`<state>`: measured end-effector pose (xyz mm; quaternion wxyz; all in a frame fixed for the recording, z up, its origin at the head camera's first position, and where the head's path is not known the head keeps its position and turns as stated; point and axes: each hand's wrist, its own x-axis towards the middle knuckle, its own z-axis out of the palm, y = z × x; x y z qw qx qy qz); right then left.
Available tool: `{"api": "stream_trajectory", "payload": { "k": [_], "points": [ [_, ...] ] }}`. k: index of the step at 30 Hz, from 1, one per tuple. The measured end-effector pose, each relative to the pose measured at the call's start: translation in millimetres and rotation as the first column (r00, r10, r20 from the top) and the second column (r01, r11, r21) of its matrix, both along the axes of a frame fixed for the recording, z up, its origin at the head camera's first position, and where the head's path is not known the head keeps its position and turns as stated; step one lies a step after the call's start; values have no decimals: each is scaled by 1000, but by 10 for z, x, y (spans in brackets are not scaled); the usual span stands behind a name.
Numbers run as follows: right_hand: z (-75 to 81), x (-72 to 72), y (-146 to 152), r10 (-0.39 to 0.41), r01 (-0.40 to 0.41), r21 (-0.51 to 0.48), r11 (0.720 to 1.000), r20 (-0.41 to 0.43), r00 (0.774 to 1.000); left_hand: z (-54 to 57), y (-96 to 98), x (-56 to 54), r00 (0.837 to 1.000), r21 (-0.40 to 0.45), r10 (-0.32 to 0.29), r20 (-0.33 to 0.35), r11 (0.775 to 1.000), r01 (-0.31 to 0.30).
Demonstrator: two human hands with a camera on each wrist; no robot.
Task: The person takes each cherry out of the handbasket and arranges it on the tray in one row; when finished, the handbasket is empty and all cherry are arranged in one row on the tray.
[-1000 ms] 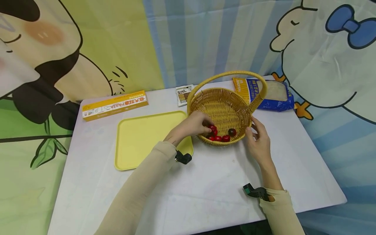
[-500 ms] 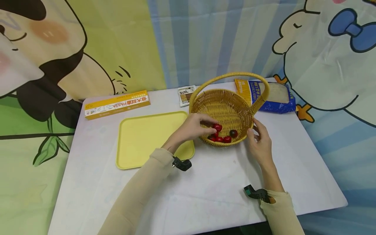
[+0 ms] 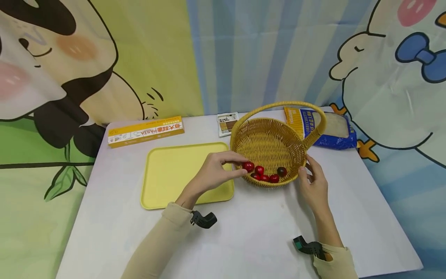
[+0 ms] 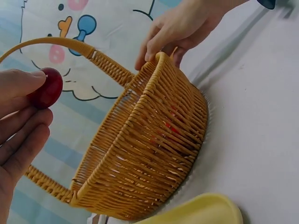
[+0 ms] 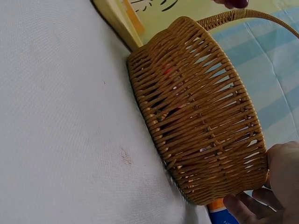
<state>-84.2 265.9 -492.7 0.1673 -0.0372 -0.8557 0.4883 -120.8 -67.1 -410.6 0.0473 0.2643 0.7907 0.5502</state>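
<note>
On the surface [image 3: 258, 236], a basket [image 4: 140, 154] is gripped by right fingers [image 3: 315, 167], a cherry [image 4: 48, 88] above it by left fingers [image 4: 25, 137].

The head camera looks forward and down over the table [image 3: 258, 240], far enough back to take in the whole basket [image 3: 266, 143] and the curtain [image 3: 244, 58]. Both wrist cameras look from close by, steeply tilted: the left faces rightward across the basket, the right faces its outer wall. Both show the right hand [image 3: 315, 190].
</note>
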Motion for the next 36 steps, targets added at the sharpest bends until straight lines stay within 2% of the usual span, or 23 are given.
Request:
{"api": "stream_trajectory", "payload": {
  "k": [5,8,10,14,19,22,26,31,36],
  "points": [
    [-30,121,-32,13,-13,4,1000,15,1000,-81,-227,259,1000,35,16,19,999,-17],
    [-29,126,-47,8,-8,9,1000,21,1000,-130,-395,344,998,52,49,40,997,-51],
    [-23,110,-52,4,-4,14,1000,24,1000,-159,-514,361,996,71,78,44,994,-81],
    [2,68,-53,-2,2,17,1000,13,1000,-193,-750,328,986,77,158,59,984,-163],
    [36,53,-40,-39,39,2,999,16,999,-213,-1017,236,964,12,253,76,967,-255],
    [37,52,-31,-47,47,-5,999,23,999,-245,-1197,201,946,-38,310,93,951,-307],
    [15,50,-28,-39,39,-9,999,5,999,-320,-1464,166,915,-119,392,98,917,-380],
    [18,43,-30,-32,31,-17,999,-18,999,-407,-1733,115,886,-198,454,91,881,-431],
    [21,45,-19,-44,43,-12,999,-13,999,-480,-1903,42,860,-234,493,128,858,-457]
  ]
}}
